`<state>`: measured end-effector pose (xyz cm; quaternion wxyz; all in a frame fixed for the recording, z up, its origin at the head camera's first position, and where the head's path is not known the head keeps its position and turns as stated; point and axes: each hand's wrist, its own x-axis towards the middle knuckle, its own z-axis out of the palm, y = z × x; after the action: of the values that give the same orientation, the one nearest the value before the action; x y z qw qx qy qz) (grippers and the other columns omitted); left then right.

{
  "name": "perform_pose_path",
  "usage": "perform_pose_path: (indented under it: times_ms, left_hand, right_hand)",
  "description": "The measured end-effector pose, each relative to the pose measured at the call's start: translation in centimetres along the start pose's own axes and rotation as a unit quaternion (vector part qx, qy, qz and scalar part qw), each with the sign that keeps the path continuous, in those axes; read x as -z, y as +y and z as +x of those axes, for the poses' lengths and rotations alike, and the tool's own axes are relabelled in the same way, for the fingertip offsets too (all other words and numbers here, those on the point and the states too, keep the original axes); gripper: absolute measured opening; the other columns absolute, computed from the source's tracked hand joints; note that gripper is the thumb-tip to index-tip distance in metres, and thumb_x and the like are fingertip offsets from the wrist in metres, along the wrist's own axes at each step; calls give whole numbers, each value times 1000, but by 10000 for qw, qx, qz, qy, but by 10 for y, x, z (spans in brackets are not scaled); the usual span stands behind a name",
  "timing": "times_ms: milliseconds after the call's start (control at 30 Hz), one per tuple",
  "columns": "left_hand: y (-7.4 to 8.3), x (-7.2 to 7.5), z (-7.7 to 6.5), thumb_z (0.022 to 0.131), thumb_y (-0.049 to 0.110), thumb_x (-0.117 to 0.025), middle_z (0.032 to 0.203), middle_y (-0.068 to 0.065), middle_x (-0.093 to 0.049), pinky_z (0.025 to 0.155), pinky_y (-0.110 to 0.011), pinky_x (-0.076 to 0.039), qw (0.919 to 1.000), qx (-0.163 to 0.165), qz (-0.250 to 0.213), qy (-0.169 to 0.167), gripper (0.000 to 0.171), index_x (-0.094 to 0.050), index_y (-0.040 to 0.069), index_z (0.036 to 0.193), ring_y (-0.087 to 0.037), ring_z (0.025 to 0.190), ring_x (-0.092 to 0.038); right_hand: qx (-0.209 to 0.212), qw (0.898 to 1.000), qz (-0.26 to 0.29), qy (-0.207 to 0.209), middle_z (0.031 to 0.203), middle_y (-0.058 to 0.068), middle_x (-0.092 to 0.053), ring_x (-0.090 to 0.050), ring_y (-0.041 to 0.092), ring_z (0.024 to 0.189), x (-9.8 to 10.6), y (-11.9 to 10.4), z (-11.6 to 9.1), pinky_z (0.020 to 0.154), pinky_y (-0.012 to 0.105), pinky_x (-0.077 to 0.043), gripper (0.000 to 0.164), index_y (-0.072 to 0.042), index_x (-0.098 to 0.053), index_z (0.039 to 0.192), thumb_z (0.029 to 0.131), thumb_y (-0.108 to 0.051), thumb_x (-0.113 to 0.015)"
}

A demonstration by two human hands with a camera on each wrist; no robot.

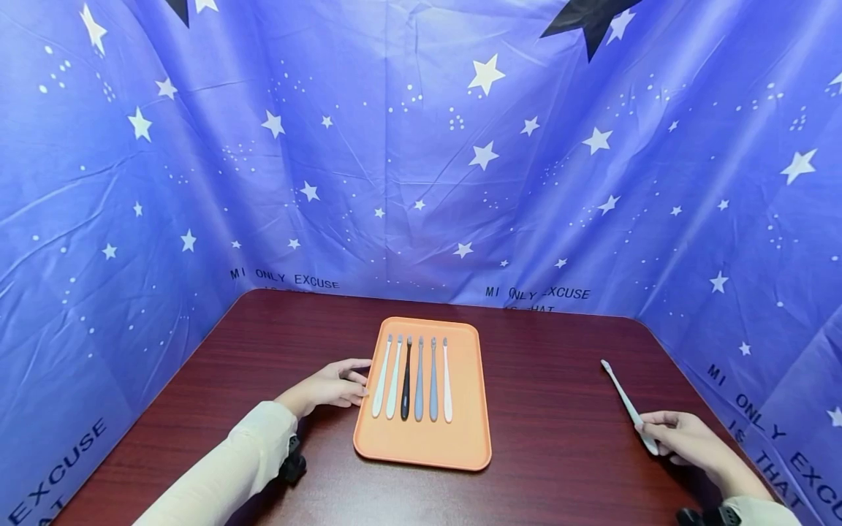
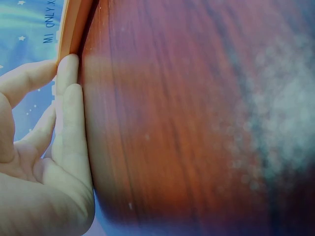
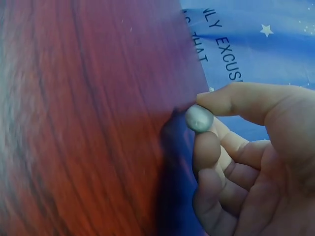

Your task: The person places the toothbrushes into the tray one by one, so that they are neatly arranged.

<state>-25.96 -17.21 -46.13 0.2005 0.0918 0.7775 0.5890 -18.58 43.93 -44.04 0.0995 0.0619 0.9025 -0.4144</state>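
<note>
My right hand (image 1: 680,438) pinches a pale toothbrush (image 1: 621,391) near the butt of its handle, thumb on one side and fingers on the other. Its head points away toward the back of the table. In the right wrist view only the rounded handle end (image 3: 199,118) shows between thumb and forefinger. The left hand (image 1: 332,383) is at the left edge of an orange tray (image 1: 421,449), thumb and fingertips pinching its rim (image 2: 74,29). Several toothbrushes lie side by side on the tray, heads to the back: white ones, a black one (image 1: 406,380) and grey-blue ones (image 1: 419,387).
The tray stands on a dark red wood-grain table (image 1: 546,409), near its middle. A blue curtain (image 1: 388,146) with stars and lettering hangs around the back and both sides, close to the table's edges.
</note>
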Motion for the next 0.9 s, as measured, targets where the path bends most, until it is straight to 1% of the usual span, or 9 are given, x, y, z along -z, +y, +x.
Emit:
perform_pose_path:
  times_ms: [200,433,500,700,900]
  left_hand:
    - [-1,0,0,88,9,-70,111,-11,-63,79,-41,-57,10000,0,-3,-3,70,-39,1,151,-23,87,-70]
    - [-1,0,1,88,9,-69,112,-11,-64,79,-40,-57,10000,1,18,-2,70,-39,2,151,-22,87,-70]
    - [0,0,0,88,9,-69,113,-11,-64,78,-41,-57,10000,5,35,-5,70,-39,2,151,-22,87,-70]
    - [0,0,1,87,10,-70,113,-11,-64,78,-41,-57,10000,32,45,19,71,-40,3,151,-22,86,-70]
    - [-1,0,2,87,9,-70,112,-11,-64,78,-40,-57,10000,30,39,-5,71,-39,2,151,-22,86,-70]
  right_hand:
    - [133,9990,321,-277,75,-1,-56,-54,9,66,-2,-6,0,60,29,-48,45,17,-54,124,100,-21,-57]
    - [276,9967,571,-500,75,-2,-58,-56,8,65,-7,-10,3,58,27,-48,40,16,-57,120,100,-20,-57]
    - [352,9958,604,-584,76,-2,-59,-57,8,66,-9,-12,3,58,28,-48,42,17,-56,120,100,-20,-57]
    - [495,9934,718,-747,74,0,-59,-57,9,66,-21,-22,6,58,29,-48,49,19,-50,126,99,-20,-59]
    - [602,9875,1048,-1009,76,1,-60,-57,8,66,-37,-34,12,57,27,-47,50,19,-47,128,100,-20,-59]
